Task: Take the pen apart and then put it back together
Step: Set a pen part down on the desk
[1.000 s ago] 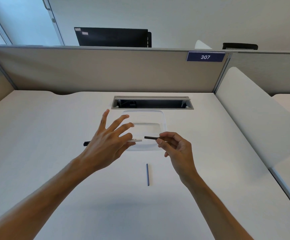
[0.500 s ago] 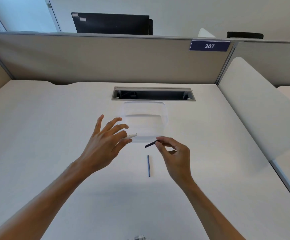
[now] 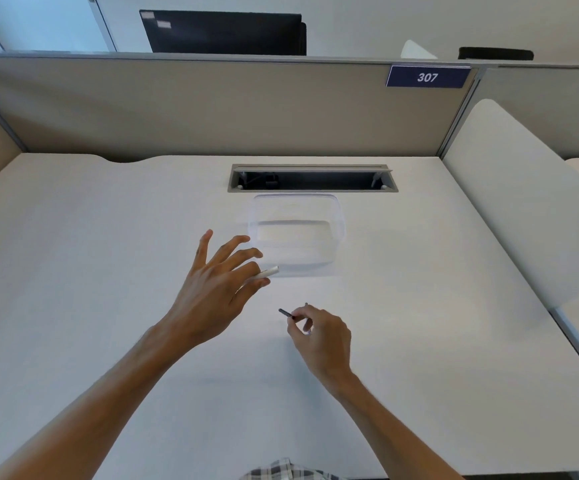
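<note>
Landmark: we place everything against the clear container (image 3: 296,233) standing on the table (image 3: 108,237).
Nearest edge: a scrap of checked cloth (image 3: 281,472), cut off by the frame, far nearer us than the container.
Right hand (image 3: 319,336): nearer us than the container and low over the table, its grip pinched shut on a thin dark pen piece (image 3: 286,313) whose free end points left and away from us. We judge it is brought down to set this piece on the table or to fetch another one.
Under the right hand: something small and pale shows between the fingers; possibly the tip of another pen part, but we cannot tell.
Left hand (image 3: 219,282): just left of the container's near corner, thumb and forefinger closed on a white pen barrel (image 3: 269,271), the other fingers fanned wide. We judge it holds the open end out toward the right, ready to take a piece.
Hidden: most of the barrel lies behind the left hand, so its far end is unseen.
Task stage: the pen is in pieces, shared between both hands.
Container: looks empty, though its clear walls blur into the table.
Beyond the container: a cable slot (image 3: 312,178) in the table, touching its far rim in this view.
</note>
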Motion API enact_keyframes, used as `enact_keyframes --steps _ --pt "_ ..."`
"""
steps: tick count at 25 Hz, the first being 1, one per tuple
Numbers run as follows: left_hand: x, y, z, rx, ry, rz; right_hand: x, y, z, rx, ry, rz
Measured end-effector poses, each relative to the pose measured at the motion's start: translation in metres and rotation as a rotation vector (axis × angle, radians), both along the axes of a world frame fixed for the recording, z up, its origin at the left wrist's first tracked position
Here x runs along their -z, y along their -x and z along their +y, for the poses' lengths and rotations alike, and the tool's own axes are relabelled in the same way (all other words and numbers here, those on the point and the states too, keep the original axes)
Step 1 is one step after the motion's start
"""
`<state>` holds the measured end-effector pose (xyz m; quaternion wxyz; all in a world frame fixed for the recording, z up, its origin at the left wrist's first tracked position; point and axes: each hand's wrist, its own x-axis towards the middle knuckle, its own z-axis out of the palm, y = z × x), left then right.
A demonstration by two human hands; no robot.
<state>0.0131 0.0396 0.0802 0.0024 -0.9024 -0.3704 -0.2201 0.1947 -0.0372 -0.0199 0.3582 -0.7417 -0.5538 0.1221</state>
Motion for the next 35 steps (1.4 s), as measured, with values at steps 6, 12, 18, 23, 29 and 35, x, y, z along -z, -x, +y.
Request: enact_keyframes --steps 6,12,18,23,29,35 --pt "0.004 0.002 0.004 0.025 0.006 0.03 0.018 0.017 0.003 0.053 0.102 -0.125" --pt "0.01 0.006 0.008 0.044 0.012 0.036 0.024 0.021 0.007 0.065 0.22 -0.142" --pt "0.012 0.007 0.009 0.041 0.017 0.035 0.028 0.022 0.008 0.08 0.24 -0.16" --pt "0.012 0.005 0.008 0.039 0.023 0.029 0.031 0.02 0.009 0.065 0.229 -0.143" --pt "0.011 0.005 0.006 0.026 0.054 -0.011 0.018 0.018 0.004 0.081 0.077 -0.083" --pt "0.007 -0.012 -0.006 -0.024 0.311 -0.26 -0.028 0.018 -0.004 -0.195 0.062 0.533"
